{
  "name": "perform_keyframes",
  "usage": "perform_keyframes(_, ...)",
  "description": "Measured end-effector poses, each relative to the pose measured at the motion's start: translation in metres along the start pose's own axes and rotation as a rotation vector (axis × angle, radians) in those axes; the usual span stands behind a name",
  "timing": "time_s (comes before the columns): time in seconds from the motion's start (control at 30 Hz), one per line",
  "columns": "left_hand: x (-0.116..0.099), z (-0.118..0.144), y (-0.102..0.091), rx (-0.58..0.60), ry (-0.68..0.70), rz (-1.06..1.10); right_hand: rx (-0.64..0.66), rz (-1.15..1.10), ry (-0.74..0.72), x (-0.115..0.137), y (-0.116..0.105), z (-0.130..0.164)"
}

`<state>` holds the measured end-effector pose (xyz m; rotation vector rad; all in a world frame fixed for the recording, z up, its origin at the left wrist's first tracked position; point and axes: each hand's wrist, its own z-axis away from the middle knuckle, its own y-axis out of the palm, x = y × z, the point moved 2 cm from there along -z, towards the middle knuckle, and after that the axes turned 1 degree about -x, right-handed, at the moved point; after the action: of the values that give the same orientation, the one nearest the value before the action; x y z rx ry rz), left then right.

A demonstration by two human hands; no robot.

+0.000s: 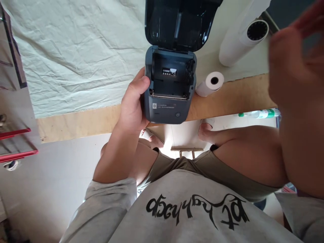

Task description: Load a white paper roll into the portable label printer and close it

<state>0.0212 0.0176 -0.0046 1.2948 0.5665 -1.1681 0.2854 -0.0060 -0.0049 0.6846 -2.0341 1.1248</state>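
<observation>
My left hand point(135, 101) grips the left side of a dark blue-grey label printer point(164, 111), thumb on its upper edge and the other fingers hidden behind it. The printer's glossy black lid point(179, 23) is swung up, and its roll bay point(165, 86) shows bare inside with a small sticker. Just right of the printer, a small white paper roll point(211, 84) rests on the table near its front edge. At the right border my right hand point(296, 57) is raised close to the camera, blurred, its fingers partly cut off by the frame.
A larger white roll point(233, 47) with a dark core lies behind the small one. Pale crinkled cloth point(83, 57) covers the table, leaving a wooden front edge point(81, 121) bare. Below are a green-capped bottle point(260, 113) and my legs. Red-edged racks point(19, 153) stand at left.
</observation>
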Motion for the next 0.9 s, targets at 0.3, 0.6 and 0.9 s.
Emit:
perform_keyframes(0.3,0.001,0.001,-0.004,0.013,-0.033,0.016,0.246,0.297,-0.121,0.016,0.030,-0.020)
perform_keyframes(0.6,-0.001,0.001,-0.004,0.063,-0.039,0.031,0.344,0.399,-0.173,0.020,0.028,-0.008)
perform_keyframes(0.9,0.001,0.000,-0.007,0.110,-0.015,0.020,0.311,0.343,-0.140,0.018,0.027,-0.006)
